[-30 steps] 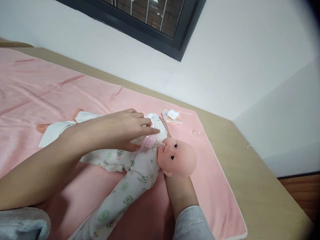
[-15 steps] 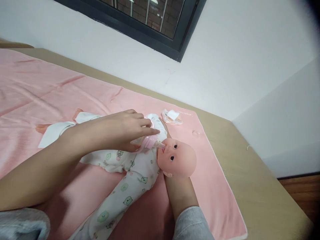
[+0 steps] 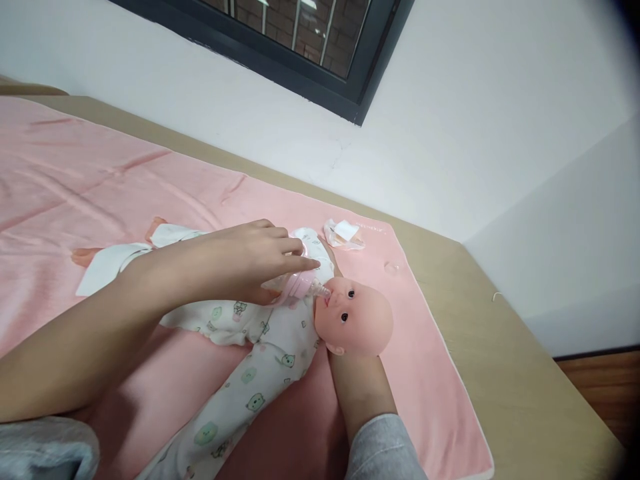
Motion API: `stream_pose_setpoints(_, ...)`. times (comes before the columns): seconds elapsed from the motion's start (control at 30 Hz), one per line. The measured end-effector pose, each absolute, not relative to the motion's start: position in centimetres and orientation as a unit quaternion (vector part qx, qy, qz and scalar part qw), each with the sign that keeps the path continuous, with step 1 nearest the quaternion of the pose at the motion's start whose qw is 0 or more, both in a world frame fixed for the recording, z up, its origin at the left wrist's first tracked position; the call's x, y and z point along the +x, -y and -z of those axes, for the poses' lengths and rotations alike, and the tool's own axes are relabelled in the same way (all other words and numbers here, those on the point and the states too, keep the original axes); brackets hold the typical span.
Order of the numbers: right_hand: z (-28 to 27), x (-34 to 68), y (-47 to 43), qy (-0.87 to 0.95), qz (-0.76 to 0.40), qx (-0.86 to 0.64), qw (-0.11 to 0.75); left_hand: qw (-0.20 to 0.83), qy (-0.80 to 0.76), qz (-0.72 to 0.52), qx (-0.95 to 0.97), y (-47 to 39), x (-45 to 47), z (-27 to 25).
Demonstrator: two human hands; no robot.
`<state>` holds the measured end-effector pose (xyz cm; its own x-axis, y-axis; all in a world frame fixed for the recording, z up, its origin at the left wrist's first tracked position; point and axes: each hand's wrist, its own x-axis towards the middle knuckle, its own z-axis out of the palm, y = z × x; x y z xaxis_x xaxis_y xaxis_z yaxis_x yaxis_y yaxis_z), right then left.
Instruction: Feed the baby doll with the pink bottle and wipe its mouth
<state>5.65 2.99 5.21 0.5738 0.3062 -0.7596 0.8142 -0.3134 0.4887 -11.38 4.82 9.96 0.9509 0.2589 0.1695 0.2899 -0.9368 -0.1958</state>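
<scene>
Far left of the fingers, the bare feet (image 3: 86,257) of a bald, smooth-headed baby doll (image 3: 290,333) in white, green-printed clothes rest over a pink, soft-looking blanket (image 3: 65,153). Next comes the left hand (image 3: 250,260), fingers curled round a clear baby bottle with a pink collar (image 3: 299,283), the index finger reaching forward over it. Its teat sits just beyond those fingers, at the doll's mouth. The bottle looks light, stiff and perhaps slippery; its body behind the collar seems the best hold, leaving the teat free. Past the fingertips lies a crumpled clear wrapper with a white patch (image 3: 345,233), then the doll's head, probably firm and best supported from beneath. The right forearm (image 3: 363,383) runs under it; the right hand is hidden, so I cannot tell how its fingers stand.
</scene>
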Motion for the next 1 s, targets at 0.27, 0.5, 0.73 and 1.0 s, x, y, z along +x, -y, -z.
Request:
stream_pose_setpoints(0.27, -5.5, 5.8, -3.3, -0.289, 0.316, 0.689, 0.584, 0.109, 0.152, 0.067, -0.98, -4.9, -11.5, -9.7)
stream_pose_setpoints(0.5, -5.0, 5.7, -3.2, -0.249, 0.286, 0.694, 0.612, 0.055, 0.193, 0.11, -0.973, -6.2, -12.9, -11.1)
stream_pose_setpoints(0.73, -6.3, 5.1, -2.3, -0.333, 0.249, 0.727, 0.547, 0.006, 0.293, 0.197, -0.936, -9.5, -14.7, -11.8)
stream_pose_setpoints(1.0, -6.5, 4.6, -1.8, -0.379, 0.233, 0.687, 0.574, -0.041, 0.395, 0.234, -0.887, -16.1, -16.0, -7.6)
